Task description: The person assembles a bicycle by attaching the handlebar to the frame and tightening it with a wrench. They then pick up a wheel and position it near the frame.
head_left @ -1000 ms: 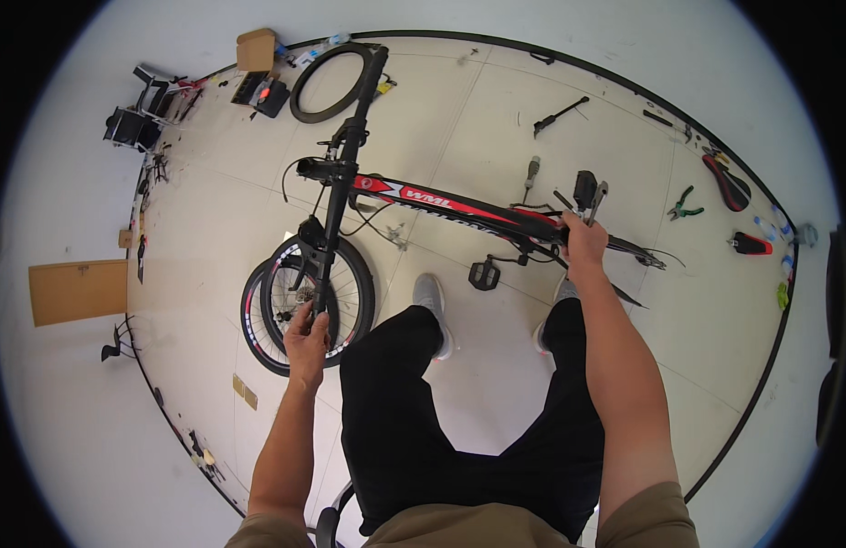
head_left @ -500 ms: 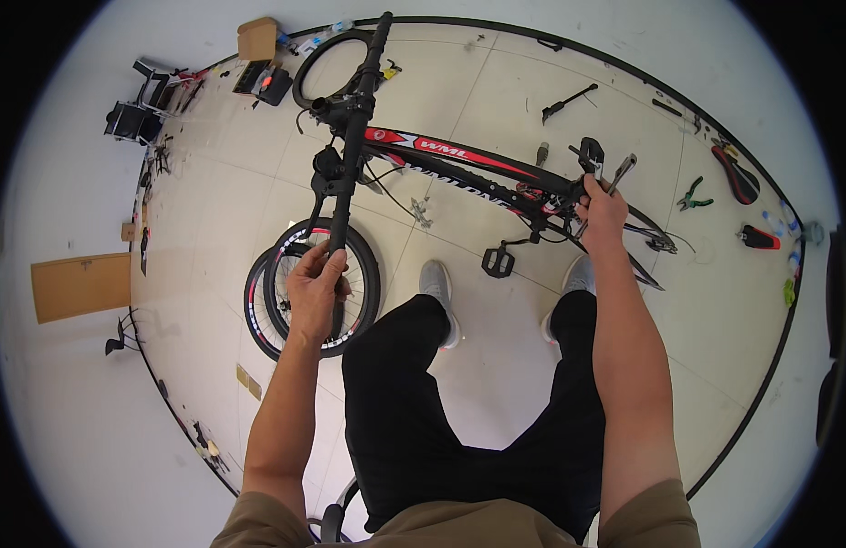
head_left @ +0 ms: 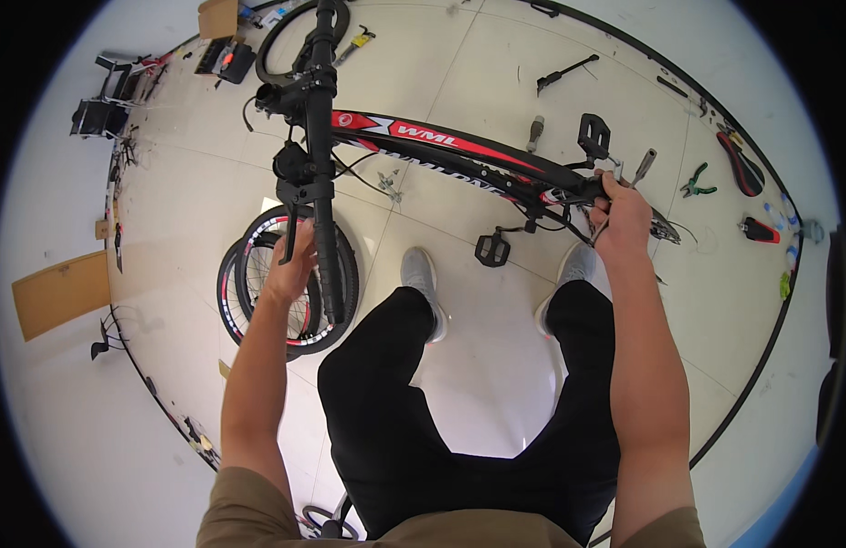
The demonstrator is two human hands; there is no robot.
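Note:
A black and red bicycle frame stretches across the view, with its black handlebar at the left. My left hand is beside the brake lever and the lower part of the handlebar, above two wheels on the floor. Its fingers are partly hidden behind the lever and bar, so what they touch cannot be made out. My right hand is closed round the seat-tube end of the frame. A silver wrench-like tool sticks out of that same hand. Pedals hang near it.
Green-handled pliers, a black and red saddle and a red and black item lie at the right. A hammer and a black tyre lie at the far left. A screwdriver-like tool lies beyond the frame.
My left hand has left the handlebar's end and moved up behind it, beside the brake lever. The handlebar has shifted left and turned. My right hand stays on the frame.

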